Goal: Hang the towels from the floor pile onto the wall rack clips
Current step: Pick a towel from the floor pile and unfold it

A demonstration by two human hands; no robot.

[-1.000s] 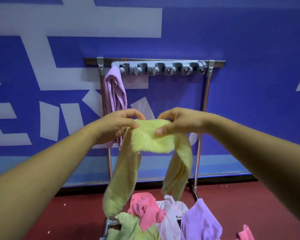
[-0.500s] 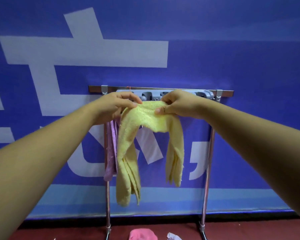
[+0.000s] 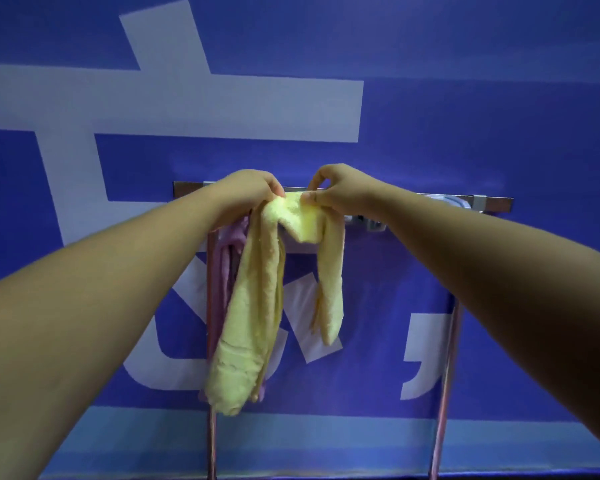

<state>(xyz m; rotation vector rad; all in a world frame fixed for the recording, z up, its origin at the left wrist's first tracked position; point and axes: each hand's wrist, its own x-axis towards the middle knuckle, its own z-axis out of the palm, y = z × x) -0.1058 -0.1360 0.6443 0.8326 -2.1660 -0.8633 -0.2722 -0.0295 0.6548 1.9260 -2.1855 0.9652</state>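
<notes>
A yellow towel (image 3: 257, 306) hangs in two long folds from both my hands, right in front of the rack bar (image 3: 492, 202). My left hand (image 3: 246, 192) grips the towel's top at the left. My right hand (image 3: 336, 192) pinches the top fold between thumb and fingers at the right. Both hands are up at the level of the grey clip strip (image 3: 371, 221), most of which they hide. A purple towel (image 3: 224, 271) hangs from the rack's left end, partly behind the yellow one.
The rack stands on two metal legs, the left leg (image 3: 211, 441) and the right leg (image 3: 442, 393), against a blue wall (image 3: 465, 116) with large white shapes. The floor pile is out of view.
Both hands have lifted the yellow towel from waist height up to the rack's clip strip and drawn closer together. My view has tilted up, so the floor pile has dropped out of sight.
</notes>
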